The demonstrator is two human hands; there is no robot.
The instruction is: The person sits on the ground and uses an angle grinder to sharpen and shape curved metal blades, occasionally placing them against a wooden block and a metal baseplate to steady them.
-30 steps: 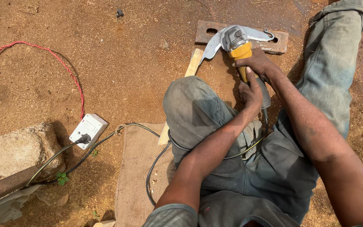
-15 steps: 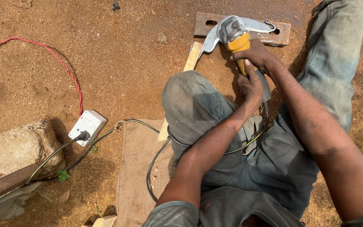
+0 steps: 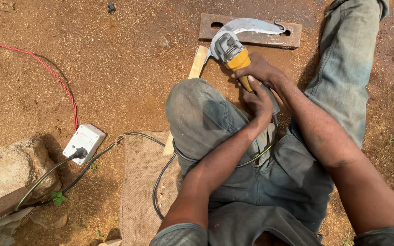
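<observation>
— What do the hands have?

— Both are closed around an angle grinder (image 3: 231,52) at twelve o'clock: yellow plastic body, grey metal head. The right hand (image 3: 260,69) wraps the yellow barrel just behind the head; the left hand (image 3: 258,101) clasps the rear of the handle, fingers curled tight.

— And under the head?

— A curved steel blade (image 3: 256,25), sickle-shaped with a small hook at its tip, dull grey and scuffed. It lies on a flat rusty iron bar (image 3: 292,38) with slotted holes.

— Around that?

— Gritty reddish soil. A pale wooden slat (image 3: 198,66) runs beneath the bent knee. Coarse burlap sacking (image 3: 140,182) lies at seven o'clock, a black cable (image 3: 158,182) looping over it. A white socket box (image 3: 84,142) sits at nine, beside a rough stone (image 3: 12,166).
</observation>
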